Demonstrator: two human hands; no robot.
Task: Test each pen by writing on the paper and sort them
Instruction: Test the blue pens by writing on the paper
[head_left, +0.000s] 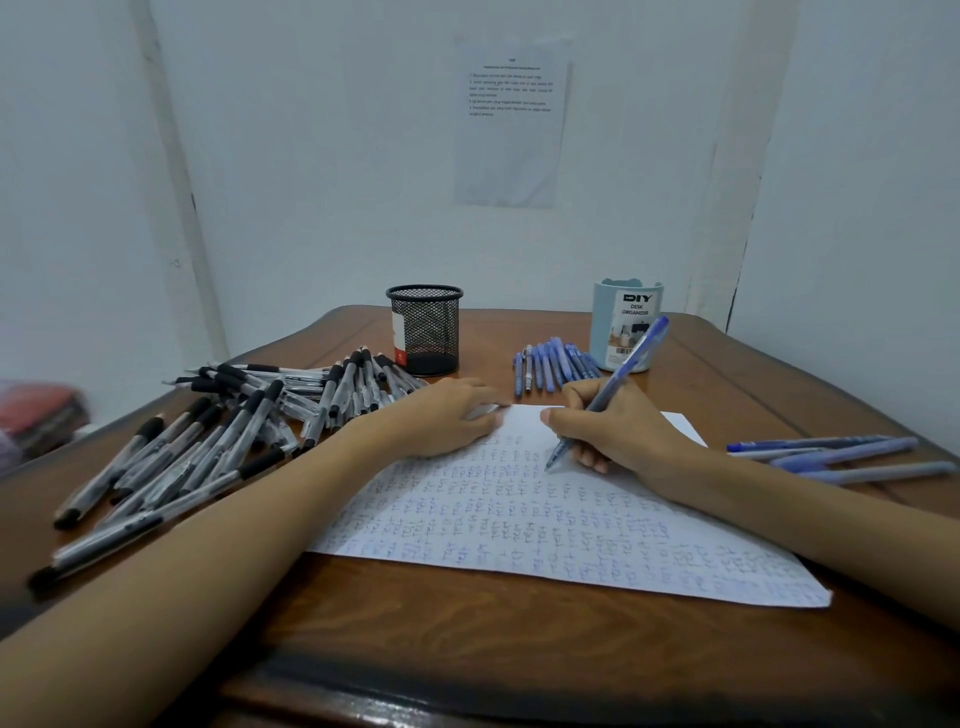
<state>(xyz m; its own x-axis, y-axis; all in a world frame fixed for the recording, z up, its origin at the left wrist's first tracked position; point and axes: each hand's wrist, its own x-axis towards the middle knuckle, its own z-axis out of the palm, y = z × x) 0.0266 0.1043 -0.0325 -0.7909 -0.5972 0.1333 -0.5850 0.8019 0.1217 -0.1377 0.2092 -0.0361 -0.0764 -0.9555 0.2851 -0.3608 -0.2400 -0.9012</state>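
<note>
A white sheet of paper (545, 525) covered in rows of small blue marks lies on the wooden table (467, 639). My right hand (618, 431) grips a blue pen (634, 358) in a writing hold, its tip touching the paper near the upper rows. My left hand (441, 415) rests palm down on the paper's top left corner, fingers loosely curled. A large heap of black-capped pens (218, 441) lies to the left. A row of blue pens (550, 364) lies behind the paper, and several more blue pens (841, 454) lie at the right.
A black mesh pen cup (425, 330) stands at the back centre. A pale blue desk organizer (626, 325) stands at the back right. White walls close in behind, with a printed sheet (511, 124) taped up. A reddish object (39, 415) sits off the table's left.
</note>
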